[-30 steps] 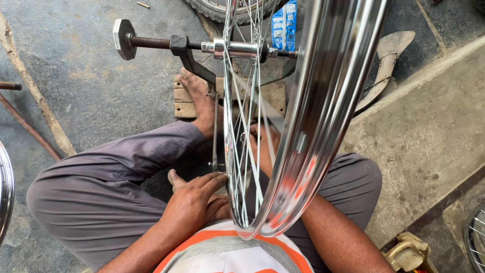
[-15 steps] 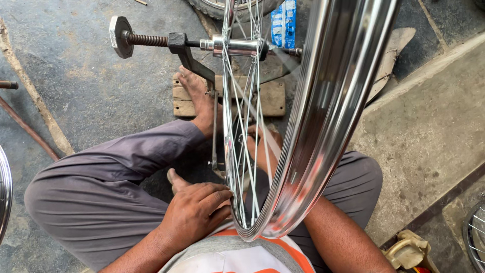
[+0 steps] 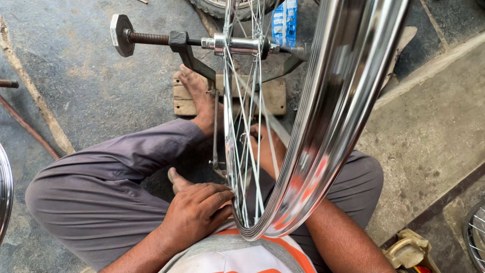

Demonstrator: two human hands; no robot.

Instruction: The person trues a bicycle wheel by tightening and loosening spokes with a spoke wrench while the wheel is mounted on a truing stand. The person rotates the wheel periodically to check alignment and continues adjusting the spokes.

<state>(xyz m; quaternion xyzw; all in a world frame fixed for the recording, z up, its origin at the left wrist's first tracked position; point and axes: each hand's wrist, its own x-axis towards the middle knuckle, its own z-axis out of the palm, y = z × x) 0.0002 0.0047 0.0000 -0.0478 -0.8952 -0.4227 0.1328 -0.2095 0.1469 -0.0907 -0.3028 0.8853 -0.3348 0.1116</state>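
Observation:
A shiny chrome bicycle wheel rim (image 3: 328, 126) with thin spokes (image 3: 242, 126) stands upright between my knees, its hub (image 3: 237, 44) held on a dark metal truing stand (image 3: 192, 48). My left hand (image 3: 194, 212) rests at the rim's near bottom edge, fingers curled against the spokes and rim. My right forearm (image 3: 343, 242) reaches under the rim; the right hand is hidden behind the rim. My bare feet (image 3: 202, 101) rest on a wooden block (image 3: 184, 96) under the stand.
A threaded axle with a large nut (image 3: 121, 34) sticks out to the left. A blue packet (image 3: 285, 23) and a tyre lie beyond the hub. Other rims show at the left edge (image 3: 4, 192) and bottom right (image 3: 475, 232). A concrete step (image 3: 429, 126) rises on the right.
My left hand has slid slightly toward the rim's bottom, fingers now pressing nearer the spokes. The wheel and stand stay in place.

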